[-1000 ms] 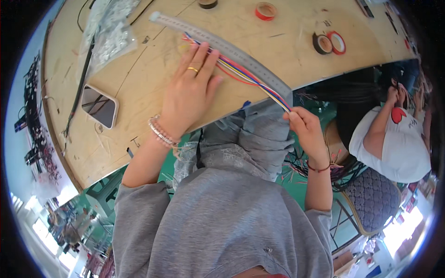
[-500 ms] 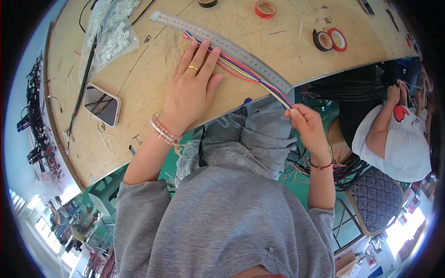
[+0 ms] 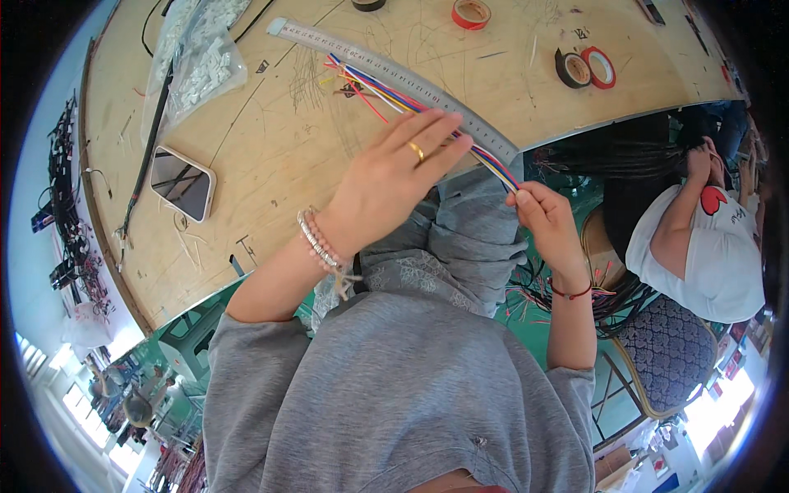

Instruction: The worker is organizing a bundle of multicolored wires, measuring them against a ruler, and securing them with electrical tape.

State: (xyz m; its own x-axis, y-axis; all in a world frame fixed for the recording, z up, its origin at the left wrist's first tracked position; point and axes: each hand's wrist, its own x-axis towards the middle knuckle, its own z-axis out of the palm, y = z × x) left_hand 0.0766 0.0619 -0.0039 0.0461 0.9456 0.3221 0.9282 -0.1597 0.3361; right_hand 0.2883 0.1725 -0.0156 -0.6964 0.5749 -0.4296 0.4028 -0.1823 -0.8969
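Observation:
A bundle of thin coloured wires, red, blue, yellow and white, lies along the lower edge of a metal ruler on the wooden table. Beyond the table's edge, my right hand pinches the near end of the bundle between thumb and fingers. My left hand, with a ring and a beaded bracelet, rests over the wires near the ruler's right part, fingers stretched out. It hides part of the bundle. At the far left end the wire tips fan apart, and one red wire strays from the rest.
A phone lies at the left, beside a black cable and a clear bag of white connectors. Rolls of red tape and black tape sit at the back. At right, a person in a white shirt handles dark cables.
My left hand has slid right along the wires, from near their far tips toward my right hand. A red and a white wire now splay out behind it. My right hand stays put.

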